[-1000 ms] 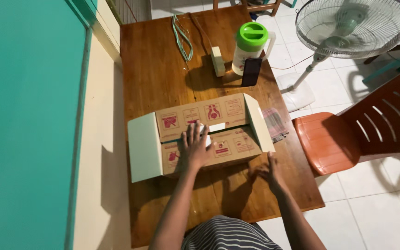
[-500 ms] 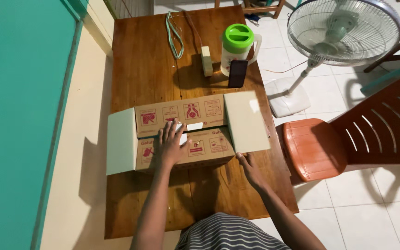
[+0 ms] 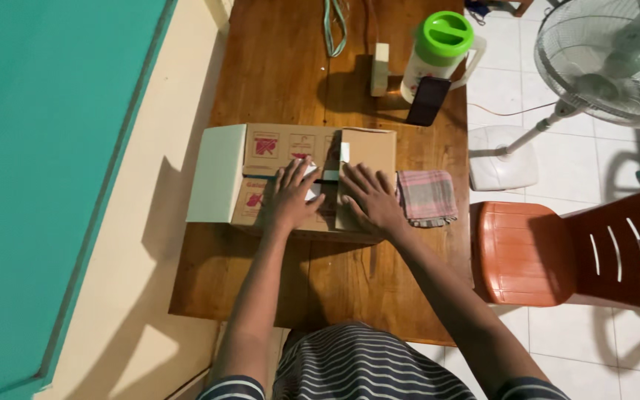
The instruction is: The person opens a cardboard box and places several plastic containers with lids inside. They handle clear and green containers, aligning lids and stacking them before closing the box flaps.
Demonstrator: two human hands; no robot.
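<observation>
We press both flat, spread palms on the cardboard box (image 3: 290,178): right hand (image 3: 370,198) on the folded right flap (image 3: 368,148), left hand (image 3: 288,196) on the middle seam, while the left flap (image 3: 216,174) lies spread outward beside our left hand.

bare forearms, short sleeves, grey-and-white striped shirt

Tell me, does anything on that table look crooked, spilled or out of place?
Nothing is spilled or damaged. The cardboard box is only half closed: its left end flap sticks out flat, while the right hand presses the other flap down and the left hand rests on top. A dark phone leans against the green-lidded jug.
</observation>
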